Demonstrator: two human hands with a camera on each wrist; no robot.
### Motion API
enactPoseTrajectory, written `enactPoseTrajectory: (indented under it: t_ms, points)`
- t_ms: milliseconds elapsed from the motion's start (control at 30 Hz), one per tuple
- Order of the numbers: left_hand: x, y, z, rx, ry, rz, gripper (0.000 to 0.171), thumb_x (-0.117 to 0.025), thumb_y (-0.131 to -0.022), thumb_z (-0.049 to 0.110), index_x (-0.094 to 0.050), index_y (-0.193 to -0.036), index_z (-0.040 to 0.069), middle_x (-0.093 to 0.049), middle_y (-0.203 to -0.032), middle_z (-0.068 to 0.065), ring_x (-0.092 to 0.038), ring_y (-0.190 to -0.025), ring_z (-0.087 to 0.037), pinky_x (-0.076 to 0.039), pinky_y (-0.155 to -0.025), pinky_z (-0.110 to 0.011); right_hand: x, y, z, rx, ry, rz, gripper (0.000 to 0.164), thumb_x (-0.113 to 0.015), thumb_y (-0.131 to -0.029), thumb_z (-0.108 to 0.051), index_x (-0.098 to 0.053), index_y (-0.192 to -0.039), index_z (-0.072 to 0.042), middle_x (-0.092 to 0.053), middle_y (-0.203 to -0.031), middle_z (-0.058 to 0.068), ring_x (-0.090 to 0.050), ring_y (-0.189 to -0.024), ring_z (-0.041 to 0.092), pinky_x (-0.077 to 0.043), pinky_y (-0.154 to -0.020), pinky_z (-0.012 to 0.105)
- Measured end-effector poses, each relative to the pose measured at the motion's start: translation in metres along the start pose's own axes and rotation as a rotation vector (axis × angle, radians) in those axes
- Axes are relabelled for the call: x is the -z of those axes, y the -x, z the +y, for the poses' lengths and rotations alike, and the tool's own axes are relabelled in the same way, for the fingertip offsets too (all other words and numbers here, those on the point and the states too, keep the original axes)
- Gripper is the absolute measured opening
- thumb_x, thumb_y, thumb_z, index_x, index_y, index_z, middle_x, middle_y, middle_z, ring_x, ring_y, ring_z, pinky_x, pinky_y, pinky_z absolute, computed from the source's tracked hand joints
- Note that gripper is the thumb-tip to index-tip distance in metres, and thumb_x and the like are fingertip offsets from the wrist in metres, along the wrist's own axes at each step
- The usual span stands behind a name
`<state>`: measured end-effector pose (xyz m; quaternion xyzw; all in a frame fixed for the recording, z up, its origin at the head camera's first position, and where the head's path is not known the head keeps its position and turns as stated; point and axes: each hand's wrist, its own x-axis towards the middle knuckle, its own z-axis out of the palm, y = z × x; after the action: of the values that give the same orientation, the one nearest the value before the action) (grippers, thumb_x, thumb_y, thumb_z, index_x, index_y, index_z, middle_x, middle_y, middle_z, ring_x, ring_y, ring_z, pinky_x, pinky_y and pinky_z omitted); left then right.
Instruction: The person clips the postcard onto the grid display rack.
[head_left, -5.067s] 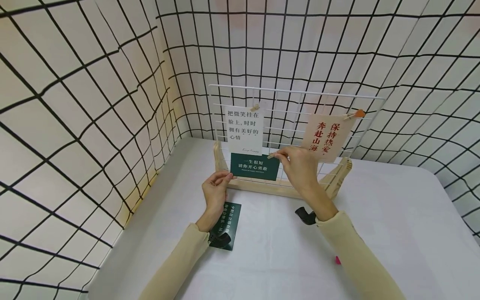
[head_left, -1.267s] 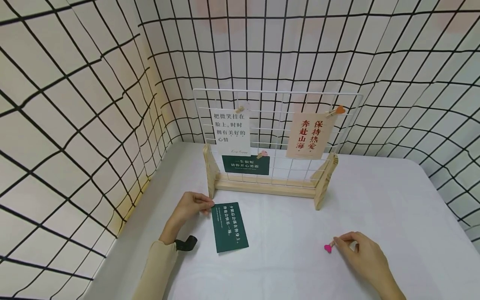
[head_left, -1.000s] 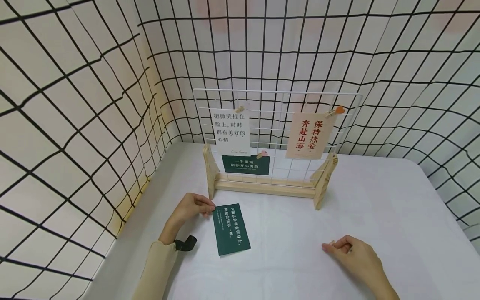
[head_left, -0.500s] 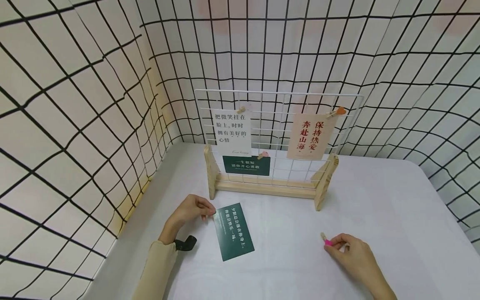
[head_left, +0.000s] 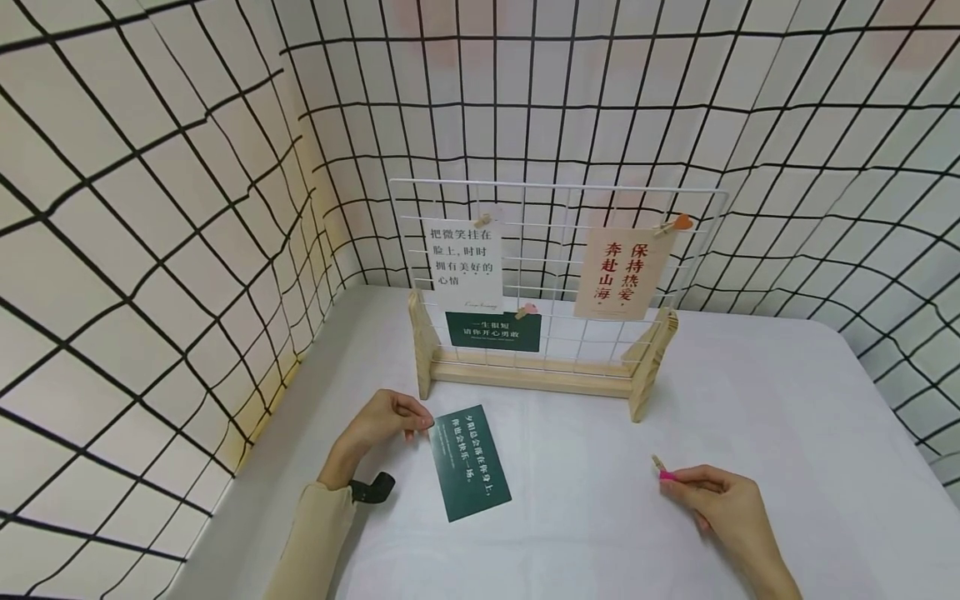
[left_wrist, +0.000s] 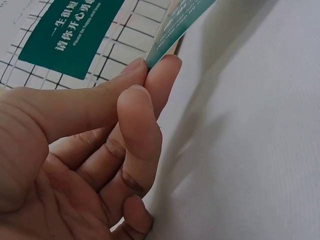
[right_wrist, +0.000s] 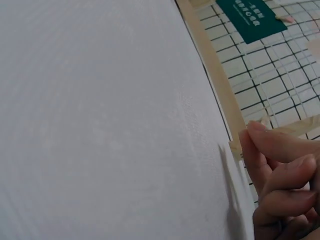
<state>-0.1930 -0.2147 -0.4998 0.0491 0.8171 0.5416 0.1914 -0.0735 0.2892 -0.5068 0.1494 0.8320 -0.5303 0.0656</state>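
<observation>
My left hand [head_left: 381, 419] pinches one corner of a dark green card [head_left: 471, 465] with white writing, left of centre in the head view. In the left wrist view, thumb and forefinger grip that card's corner [left_wrist: 175, 30]. On the right, my right hand [head_left: 723, 500] pinches a small wooden clothespin [head_left: 657, 462] by its pink end [head_left: 667, 476]. The clothespin's wooden tip points away from the fingers; the right wrist view shows it mostly hidden behind the fingertips [right_wrist: 257, 126].
Behind the hands stands a white wire grid rack [head_left: 558, 250] on a wooden base [head_left: 528, 379]. Clothespins hold a white card [head_left: 465, 271], a peach card [head_left: 622, 275] and a green card [head_left: 492, 332] on it. Black netting [head_left: 517, 83] surrounds the white table [head_left: 780, 400].
My right hand left the rack, took up the pink clothespin from the table and turned it tip outward. My left hand took the loose green card's corner and shifted it slightly right, tilting it.
</observation>
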Motion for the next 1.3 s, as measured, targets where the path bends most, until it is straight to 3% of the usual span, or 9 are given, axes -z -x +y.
enactPoseTrajectory:
  t_ms: [100,267,467,633,800,900,1000,1133,1300]
  points:
    - [0.000,0.001,0.001,-0.001,0.020,0.000,0.014,-0.079,-0.090,0.008,-0.078,-0.098,-0.004,-0.077,-0.078,-0.005,-0.061,-0.060,-0.013,-0.049,-0.061,-0.024,-0.001,-0.001,0.002,0.010,-0.040,-0.013,0.047,-0.086,-0.086,-0.033,-0.075,-0.120,-0.003,-0.079,-0.087,-0.014,-0.051,-0.052,0.001,-0.044,-0.047,0.023]
    - [0.000,0.003,0.003,-0.026,0.060,0.001,0.017,-0.078,-0.091,0.007,-0.076,-0.101,-0.007,-0.079,-0.082,-0.008,-0.061,-0.060,-0.013,-0.049,-0.062,-0.025,-0.003,-0.001,0.006,0.064,-0.025,-0.028,0.044,-0.081,-0.092,-0.030,-0.074,-0.121,0.001,-0.080,-0.097,-0.017,-0.068,-0.083,-0.007,-0.054,-0.070,0.013]
    - [-0.002,0.002,0.005,-0.054,0.110,0.022,0.019,-0.077,-0.091,0.004,-0.073,-0.103,-0.010,-0.079,-0.088,-0.016,-0.061,-0.059,-0.012,-0.050,-0.059,-0.023,-0.003,-0.002,0.009,0.010,-0.057,-0.031,0.041,-0.081,-0.091,-0.033,-0.074,-0.119,-0.003,-0.071,-0.071,-0.011,-0.049,-0.054,0.004,-0.044,-0.047,0.027]
    - [-0.006,0.001,0.005,-0.050,0.131,0.019,0.019,-0.077,-0.091,0.003,-0.073,-0.104,-0.010,-0.079,-0.082,-0.006,-0.061,-0.058,-0.011,-0.049,-0.060,-0.022,-0.003,-0.004,0.011,0.008,-0.090,-0.050,0.043,-0.082,-0.091,-0.030,-0.074,-0.122,-0.002,-0.080,-0.100,-0.017,-0.066,-0.088,-0.008,-0.053,-0.070,0.014]
    - [-0.013,0.000,0.005,-0.042,0.142,0.006,0.019,-0.078,-0.090,0.004,-0.073,-0.103,-0.009,-0.078,-0.078,-0.001,-0.062,-0.057,-0.011,-0.049,-0.064,-0.023,-0.002,-0.003,0.009,0.008,-0.067,-0.066,0.048,-0.080,-0.092,-0.037,-0.074,-0.126,-0.005,-0.079,-0.111,-0.015,-0.063,-0.103,-0.016,-0.050,-0.085,0.006]
    - [-0.017,0.000,0.006,-0.050,0.141,0.005,0.021,-0.079,-0.090,0.005,-0.073,-0.104,-0.010,-0.080,-0.081,-0.004,-0.063,-0.058,-0.010,-0.050,-0.066,-0.024,-0.001,-0.003,0.009,0.036,-0.015,-0.058,0.049,-0.077,-0.093,-0.042,-0.074,-0.126,-0.006,-0.079,-0.113,-0.015,-0.060,-0.102,-0.020,-0.048,-0.084,0.004]
    - [-0.023,0.001,0.007,-0.053,0.139,-0.008,0.021,-0.079,-0.090,0.005,-0.075,-0.106,-0.009,-0.080,-0.085,-0.007,-0.063,-0.060,-0.011,-0.050,-0.065,-0.023,-0.001,-0.004,0.010,0.047,-0.031,-0.058,0.050,-0.071,-0.098,-0.041,-0.071,-0.129,-0.002,-0.080,-0.106,-0.012,-0.058,-0.075,-0.014,-0.049,-0.066,0.012]
    - [-0.029,0.001,0.008,-0.063,0.134,-0.047,0.021,-0.079,-0.091,0.006,-0.075,-0.107,-0.008,-0.081,-0.088,-0.008,-0.063,-0.061,-0.011,-0.050,-0.065,-0.023,-0.001,-0.004,0.011,0.053,-0.097,-0.070,0.050,-0.062,-0.104,-0.037,-0.065,-0.134,0.004,-0.079,-0.095,-0.010,-0.040,-0.051,0.003,-0.040,-0.048,0.029]
    - [-0.035,0.001,0.012,-0.077,0.147,-0.051,0.019,-0.077,-0.092,0.004,-0.074,-0.105,-0.009,-0.080,-0.085,-0.008,-0.063,-0.060,-0.010,-0.050,-0.064,-0.023,-0.001,-0.004,0.011,0.053,-0.145,-0.050,0.040,-0.070,-0.100,-0.031,-0.071,-0.121,0.003,-0.080,-0.090,-0.008,-0.039,-0.051,0.002,-0.036,-0.046,0.033]
